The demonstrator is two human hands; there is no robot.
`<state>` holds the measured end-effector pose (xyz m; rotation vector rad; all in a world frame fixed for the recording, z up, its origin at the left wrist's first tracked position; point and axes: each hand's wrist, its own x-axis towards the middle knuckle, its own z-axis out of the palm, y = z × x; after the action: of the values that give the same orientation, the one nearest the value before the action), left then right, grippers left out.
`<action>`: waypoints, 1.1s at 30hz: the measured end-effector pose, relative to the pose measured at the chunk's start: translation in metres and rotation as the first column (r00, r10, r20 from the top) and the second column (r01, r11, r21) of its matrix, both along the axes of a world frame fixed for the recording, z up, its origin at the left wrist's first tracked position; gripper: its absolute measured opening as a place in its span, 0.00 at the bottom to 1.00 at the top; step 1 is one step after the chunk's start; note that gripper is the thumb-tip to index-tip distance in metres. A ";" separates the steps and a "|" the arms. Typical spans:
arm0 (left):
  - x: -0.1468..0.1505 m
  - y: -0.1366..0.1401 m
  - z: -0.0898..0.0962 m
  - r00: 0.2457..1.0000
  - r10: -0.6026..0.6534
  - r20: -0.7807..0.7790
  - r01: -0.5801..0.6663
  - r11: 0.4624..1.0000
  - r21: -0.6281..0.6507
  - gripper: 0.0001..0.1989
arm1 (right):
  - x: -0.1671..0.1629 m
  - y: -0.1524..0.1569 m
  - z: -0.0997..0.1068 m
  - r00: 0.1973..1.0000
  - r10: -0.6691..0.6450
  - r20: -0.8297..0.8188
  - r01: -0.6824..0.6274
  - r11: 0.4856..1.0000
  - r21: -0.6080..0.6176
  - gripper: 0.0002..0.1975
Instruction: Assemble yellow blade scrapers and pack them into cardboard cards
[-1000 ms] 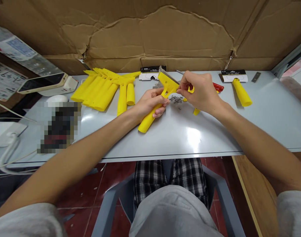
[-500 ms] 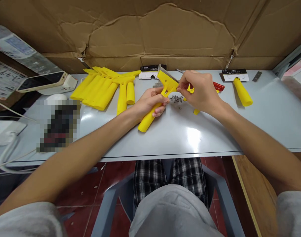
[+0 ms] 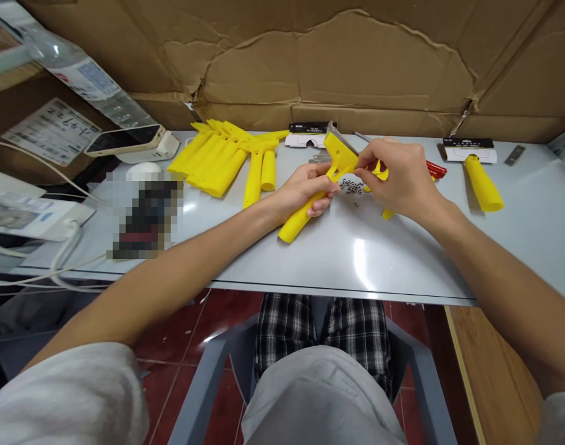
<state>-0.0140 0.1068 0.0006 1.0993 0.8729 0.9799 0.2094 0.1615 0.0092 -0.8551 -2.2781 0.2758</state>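
My left hand (image 3: 314,190) is wrapped round the handle of a yellow scraper (image 3: 340,153), which is held tilted above the table with a metal blade along its head. At the right end of that head is my right hand (image 3: 394,173), thumb and forefinger pinched together. Something small and dark shows at those fingertips, too small to name for certain. Just below the head lies a little heap of small screws (image 3: 352,186). More yellow pieces and a red-handled tool (image 3: 436,169) are partly hidden behind my right hand.
Several yellow scraper handles (image 3: 217,162) lie piled at the back left. Black-and-white packaging cards (image 3: 305,133) rest at the back, and another yellow handle (image 3: 484,184) stands out at right beside a metal blade (image 3: 515,155). A phone (image 3: 123,141), bottle (image 3: 92,80) and cables crowd the left.
The whole view has shifted, so the table things appear further right. Both hands keep their hold near the scraper, with my right fingertips still at the end of its head.
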 end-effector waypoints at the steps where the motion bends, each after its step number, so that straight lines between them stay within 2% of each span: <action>1: 0.000 0.000 0.000 1.000 -0.005 0.003 0.005 1.000 0.005 0.13 | 0.000 0.000 0.000 1.000 0.007 -0.008 -0.007 1.000 0.004 0.08; 6: 0.000 -0.001 0.000 1.000 -0.010 0.016 0.010 1.000 0.022 0.11 | 0.001 0.001 -0.002 0.999 0.031 -0.040 -0.030 0.999 0.021 0.11; 11: 0.000 -0.001 0.000 1.000 0.003 0.024 -0.003 1.000 0.003 0.15 | 0.001 0.002 -0.002 0.999 0.029 -0.031 -0.028 0.999 0.038 0.12; 17: 0.001 -0.001 0.001 1.000 0.005 0.017 -0.005 1.000 0.011 0.11 | 0.000 -0.002 0.003 1.000 -0.005 0.028 0.004 1.000 0.027 0.09; 26: 0.001 -0.001 0.003 1.000 -0.005 0.031 0.005 1.000 0.003 0.12 | 0.001 0.001 0.001 1.000 -0.009 -0.012 0.009 1.000 0.002 0.11; 33: 0.001 -0.002 0.003 0.999 -0.002 0.037 0.003 1.000 -0.011 0.13 | 0.001 0.003 -0.001 1.000 0.007 -0.014 -0.006 1.000 0.012 0.06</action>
<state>-0.0133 0.1053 0.0035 1.0694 0.8454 0.9895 0.2102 0.1641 0.0084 -0.8373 -2.2673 0.2706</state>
